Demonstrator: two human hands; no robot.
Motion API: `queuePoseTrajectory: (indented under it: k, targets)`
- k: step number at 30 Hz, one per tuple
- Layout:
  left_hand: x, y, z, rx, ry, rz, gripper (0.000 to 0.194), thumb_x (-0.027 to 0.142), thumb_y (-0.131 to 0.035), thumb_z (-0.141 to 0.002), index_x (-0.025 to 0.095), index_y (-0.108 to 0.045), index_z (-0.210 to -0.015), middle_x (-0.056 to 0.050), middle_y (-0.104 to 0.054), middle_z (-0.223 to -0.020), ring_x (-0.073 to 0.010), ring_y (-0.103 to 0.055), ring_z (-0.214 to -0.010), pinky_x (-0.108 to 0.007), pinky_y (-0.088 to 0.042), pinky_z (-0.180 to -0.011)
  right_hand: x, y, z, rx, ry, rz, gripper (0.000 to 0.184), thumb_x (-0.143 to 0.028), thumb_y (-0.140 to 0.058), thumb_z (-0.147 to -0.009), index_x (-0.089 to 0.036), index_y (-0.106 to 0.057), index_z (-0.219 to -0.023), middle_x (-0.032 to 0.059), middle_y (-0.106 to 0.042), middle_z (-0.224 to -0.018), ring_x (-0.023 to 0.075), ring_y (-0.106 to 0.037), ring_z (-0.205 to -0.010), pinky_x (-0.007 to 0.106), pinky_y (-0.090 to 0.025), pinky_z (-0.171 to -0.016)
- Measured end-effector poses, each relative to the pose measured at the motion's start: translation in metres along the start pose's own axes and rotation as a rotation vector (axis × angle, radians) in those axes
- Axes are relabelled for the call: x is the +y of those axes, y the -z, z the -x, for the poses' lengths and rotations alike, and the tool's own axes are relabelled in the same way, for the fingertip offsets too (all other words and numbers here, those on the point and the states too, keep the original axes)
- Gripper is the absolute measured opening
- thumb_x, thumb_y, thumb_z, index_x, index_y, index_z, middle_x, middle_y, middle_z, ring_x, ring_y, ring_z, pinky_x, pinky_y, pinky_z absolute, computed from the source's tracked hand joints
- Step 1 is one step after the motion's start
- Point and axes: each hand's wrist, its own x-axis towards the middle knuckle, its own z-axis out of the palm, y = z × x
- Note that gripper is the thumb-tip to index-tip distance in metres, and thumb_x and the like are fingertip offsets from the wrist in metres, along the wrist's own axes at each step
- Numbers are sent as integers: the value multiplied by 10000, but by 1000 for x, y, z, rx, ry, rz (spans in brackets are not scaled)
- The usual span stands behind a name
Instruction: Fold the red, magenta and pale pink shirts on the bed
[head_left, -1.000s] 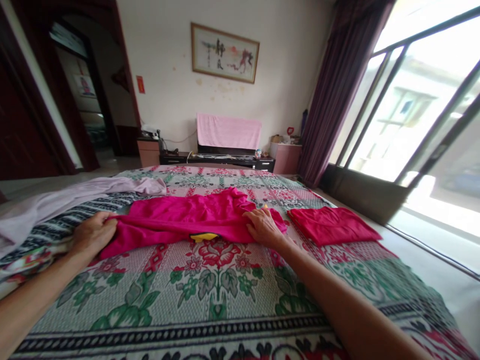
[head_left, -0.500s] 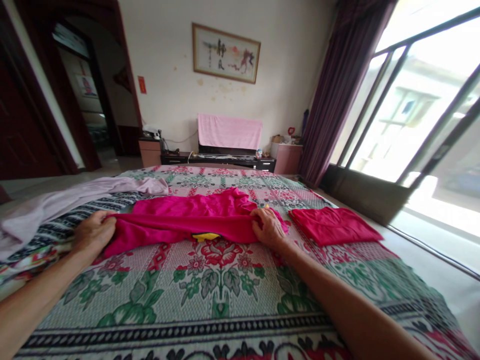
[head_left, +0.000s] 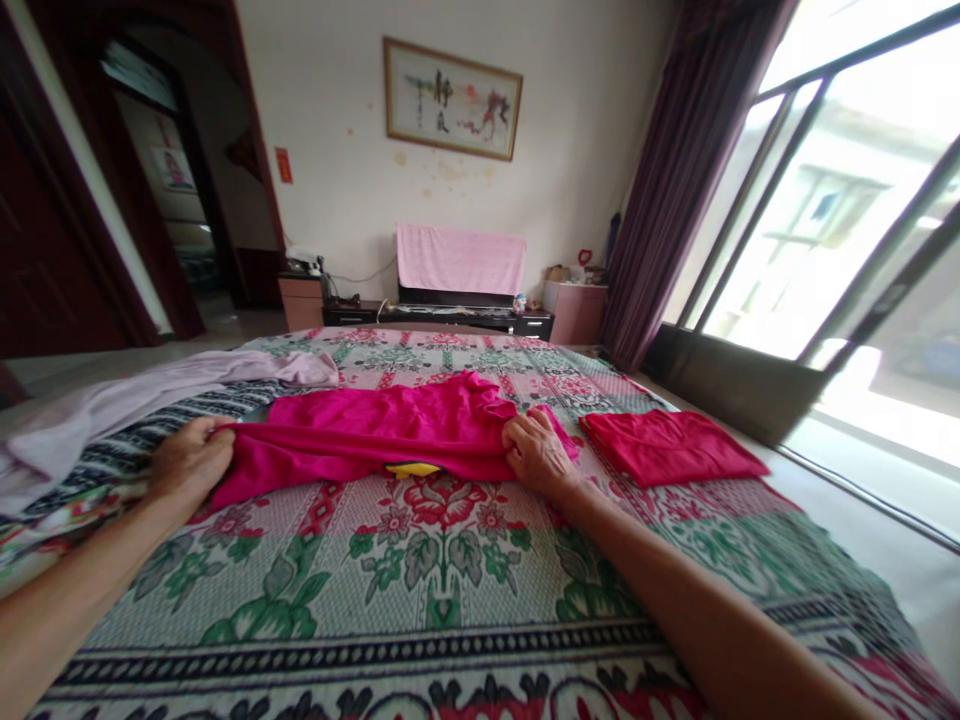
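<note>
A bright pink shirt (head_left: pixel 390 420) lies spread sideways across the patterned bedspread (head_left: pixel 442 590), its near edge drawn out between my hands. Part of a yellow print shows at that near edge, the rest hidden under the fabric. My left hand (head_left: pixel 193 462) is closed on the shirt's left end. At the right end, my right hand (head_left: pixel 538 450) grips the cloth with fingers curled over it. To the right of that hand lies a folded red garment (head_left: pixel 671 447), flat on the bedspread.
On the left, a pale pink cloth (head_left: pixel 172 385) and a black-and-white patterned garment (head_left: pixel 180 418) lie heaped. Beyond the bed stand a low black cabinet (head_left: pixel 352 316) and a pink towel (head_left: pixel 461 257) draped over a screen. A purple curtain (head_left: pixel 675 180) hangs beside the window on the right.
The shirt's near edge looks slightly lower and flatter, and less of the yellow print shows. Both hands keep their grip at nearly the same places.
</note>
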Motion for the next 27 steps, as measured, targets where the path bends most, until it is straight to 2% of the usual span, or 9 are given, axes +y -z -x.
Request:
queuePoseTrajectory:
  k: [3, 8, 12, 16, 25, 27]
  targets:
    - [2, 2, 1, -33, 85, 19, 434, 378, -477, -770, 198, -649, -1125, -51, -684, -862, -189, -608, -707, -248, -440, -599, 2, 1, 2, -30, -36, 46, 170, -68, -501, -730, -197, -558, -827, 54, -625, -809, 201, -533, -793, 352, -350, -825]
    - [7, 5, 4, -46, 97, 20, 431, 368, -491, -761, 197, -652, -1122, -57, -681, -866, -203, -607, -738, -259, -437, -615, 2, 3, 5, -104, -110, 65, 334, -131, -548, -766, -182, -565, -1096, 96, -674, -1010, 229, -583, -928, 358, -382, -859]
    - [7, 4, 3, -43, 89, 23, 418, 367, -492, -760, 192, -659, -1102, -66, -685, -884, -210, -607, -742, -265, -433, -622, -2, 4, 5, -110, -130, 68, 322, -226, -586, -789, -175, -591, -1107, 93, -692, -1000, 225, -613, -906, 372, -399, -876]
    - [3, 2, 0, -48, 89, 5, 431, 374, -485, -764, 196, -652, -1119, -58, -683, -892, -206, -597, -745, -265, -428, -634, -8, 7, 4, -97, -87, 36, 371, -322, -582, -824, -159, -597, -1156, 82, -708, -919, 211, -628, -837, 375, -413, -868]
    - [-3, -3, -4, -42, 80, 20, 424, 376, -476, -773, 195, -650, -1114, -57, -685, -886, -201, -607, -741, -266, -452, -649, -10, 10, 3, -133, 13, 61, 296, -256, -596, -791, -162, -660, -1064, 56, -684, -801, 184, -597, -736, 354, -405, -839]
    - [-5, -4, -4, -34, 33, 1, 423, 376, -460, -782, 186, -652, -1107, -67, -689, -869, -207, -613, -717, -273, -456, -627, -10, 10, 3, -136, 29, 70, 268, -261, -592, -802, -174, -668, -1044, 52, -677, -796, 178, -585, -727, 350, -397, -831]
